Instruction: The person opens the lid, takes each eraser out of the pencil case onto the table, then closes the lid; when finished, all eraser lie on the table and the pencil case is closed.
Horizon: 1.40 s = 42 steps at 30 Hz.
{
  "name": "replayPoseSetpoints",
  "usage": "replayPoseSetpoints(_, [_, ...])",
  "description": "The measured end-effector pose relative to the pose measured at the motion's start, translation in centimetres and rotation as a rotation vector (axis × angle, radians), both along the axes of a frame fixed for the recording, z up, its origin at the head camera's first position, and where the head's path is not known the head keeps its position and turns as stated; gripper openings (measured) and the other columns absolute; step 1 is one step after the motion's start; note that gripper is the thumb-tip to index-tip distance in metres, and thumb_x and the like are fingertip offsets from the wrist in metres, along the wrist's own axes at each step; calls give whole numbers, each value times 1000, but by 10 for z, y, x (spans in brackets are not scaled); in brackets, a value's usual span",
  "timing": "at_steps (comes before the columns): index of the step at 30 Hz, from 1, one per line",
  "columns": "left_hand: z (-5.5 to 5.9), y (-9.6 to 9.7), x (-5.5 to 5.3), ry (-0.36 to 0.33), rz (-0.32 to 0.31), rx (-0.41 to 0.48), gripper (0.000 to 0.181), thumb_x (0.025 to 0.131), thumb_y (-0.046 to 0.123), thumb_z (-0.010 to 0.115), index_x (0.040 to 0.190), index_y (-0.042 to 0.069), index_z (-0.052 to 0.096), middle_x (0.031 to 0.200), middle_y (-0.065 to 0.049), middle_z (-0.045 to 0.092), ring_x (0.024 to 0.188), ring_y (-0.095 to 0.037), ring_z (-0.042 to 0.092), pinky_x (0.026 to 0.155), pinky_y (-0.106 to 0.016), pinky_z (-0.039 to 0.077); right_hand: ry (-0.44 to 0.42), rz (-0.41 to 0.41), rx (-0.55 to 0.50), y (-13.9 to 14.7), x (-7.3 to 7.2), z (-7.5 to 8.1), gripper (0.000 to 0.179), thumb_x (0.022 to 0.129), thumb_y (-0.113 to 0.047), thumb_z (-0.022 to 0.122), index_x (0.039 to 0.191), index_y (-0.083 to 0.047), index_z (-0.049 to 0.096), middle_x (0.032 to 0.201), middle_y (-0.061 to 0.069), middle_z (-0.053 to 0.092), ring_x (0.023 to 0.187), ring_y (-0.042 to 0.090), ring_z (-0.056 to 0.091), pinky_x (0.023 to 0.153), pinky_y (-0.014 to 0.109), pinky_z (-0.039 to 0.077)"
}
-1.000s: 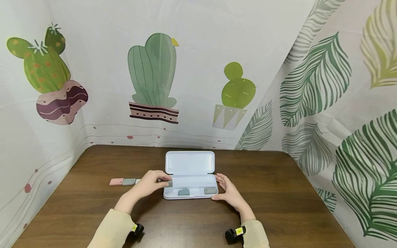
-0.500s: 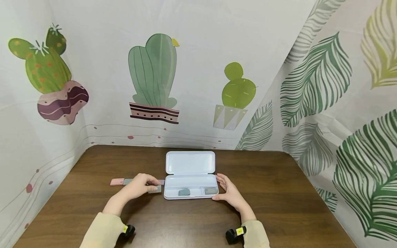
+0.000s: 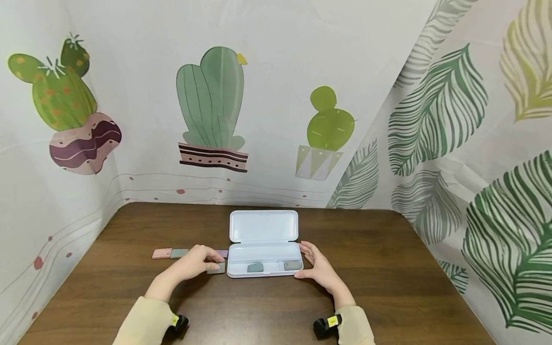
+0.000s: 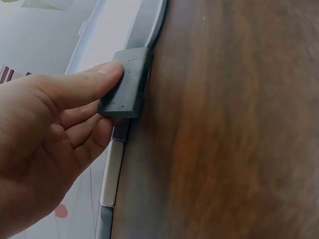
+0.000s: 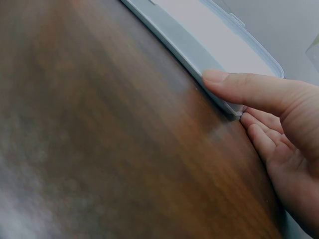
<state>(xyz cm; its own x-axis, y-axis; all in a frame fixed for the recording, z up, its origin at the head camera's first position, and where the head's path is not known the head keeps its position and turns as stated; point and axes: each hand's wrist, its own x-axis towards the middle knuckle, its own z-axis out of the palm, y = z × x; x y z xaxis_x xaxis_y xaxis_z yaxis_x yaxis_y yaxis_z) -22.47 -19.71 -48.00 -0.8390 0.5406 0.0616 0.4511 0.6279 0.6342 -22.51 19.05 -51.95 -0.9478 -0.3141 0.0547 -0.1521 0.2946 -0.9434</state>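
Observation:
My left hand [image 3: 200,261] pinches a flat grey-green eraser [image 4: 127,82] between thumb and fingers. It holds it just left of the open white pencil case [image 3: 266,251], low over the table or on it; I cannot tell which. At the case's right end, my right hand [image 3: 318,268] grips the front corner, thumb on the front edge and fingers round the side. Inside the case's front section lie a grey-green eraser [image 3: 255,267] and, in the small right compartment, a greyish one [image 3: 293,265].
A row of erasers lies left of the case: a pink one [image 3: 161,253], a grey-green one [image 3: 178,253] and a purple one [image 3: 222,253], partly behind my left hand. In the left wrist view a white one [image 4: 112,174] also shows. The brown table [image 3: 267,311] meets a patterned cloth behind.
My left hand has moved the eraser from over the case's left end leftward and down to beside the case, in front of the row. The right hand stays in place.

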Motion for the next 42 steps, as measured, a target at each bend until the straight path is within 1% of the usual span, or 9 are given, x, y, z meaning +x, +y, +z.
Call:
replayPoseSetpoints(3, [0, 2, 0, 3, 7, -3, 17, 87, 13, 72, 101, 4, 75, 97, -5, 75, 95, -22, 69, 80, -29, 55, 11, 3, 0, 0, 0, 0, 96, 70, -3, 86, 146, 6, 29, 150, 24, 41, 141, 37, 35, 116, 32, 32])
replayPoseSetpoints(8, [-1, 4, 0, 70, 18, -34, 14, 84, 13, 74, 96, 5, 76, 93, -3, 76, 90, -19, 70, 77, -29, 56, 3, 1, 1, -1, -1, 0, 95, 70, -2, 85, 147, 6, 29, 150, 23, 40, 142, 37, 35, 115, 27, 33])
replayPoseSetpoints(15, [-1, 4, 0, 140, 53, -55, 9, 81, 12, 77, 89, 7, 77, 84, 1, 75, 79, -11, 68, 69, -26, 54, 28, 20, -22, 0, -2, 0, 95, 70, -5, 86, 146, 6, 30, 150, 24, 41, 141, 37, 36, 116, 41, 30])
replayPoseSetpoints(20, [-2, 5, 1, 142, 63, -46, 10, 80, 10, 77, 89, 7, 76, 82, 2, 74, 74, -5, 65, 66, -24, 53, 118, 35, -2, 1, 0, -4, 93, 70, -10, 87, 144, 8, 32, 146, 25, 45, 137, 34, 42, 112, 31, 37])
replayPoseSetpoints(26, [-2, 6, 2, 136, 71, -30, 11, 79, 8, 78, 90, 6, 75, 82, 2, 73, 72, -3, 63, 65, -23, 52, 33, 16, -9, 0, -1, -1, 95, 70, -5, 86, 146, 7, 30, 149, 25, 41, 140, 39, 36, 116, 39, 32])
replayPoseSetpoints(31, [-1, 7, 2, 138, 77, -13, 11, 79, 6, 78, 89, 6, 75, 82, 2, 72, 71, -3, 62, 64, -22, 51, -20, -6, -8, -1, -1, 1, 96, 70, -2, 86, 147, 4, 29, 151, 21, 40, 143, 34, 34, 117, 33, 30])
replayPoseSetpoints(34, [-1, 8, 2, 139, 94, 0, 12, 78, 5, 78, 89, 6, 74, 80, 2, 71, 71, -4, 62, 64, -23, 51, -12, -2, 3, 0, -1, 0, 97, 70, -3, 86, 147, 5, 29, 151, 22, 40, 143, 34, 34, 117, 35, 30])
replayPoseSetpoints(39, [0, 13, 3, 182, 134, 27, 12, 79, 6, 77, 90, 8, 72, 80, 4, 71, 73, -5, 63, 67, -25, 52, -7, -2, -1, 0, 0, 0, 97, 69, -3, 86, 147, 5, 28, 151, 23, 40, 143, 35, 35, 117, 35, 30])
replayPoseSetpoints(42, [1, 18, 3, 229, 132, 53, 10, 81, 6, 76, 91, 8, 73, 81, 4, 71, 75, -6, 64, 68, -26, 53, -16, -9, -7, 0, 0, 0, 97, 69, -3, 86, 148, 4, 29, 151, 21, 40, 143, 33, 35, 116, 32, 30])
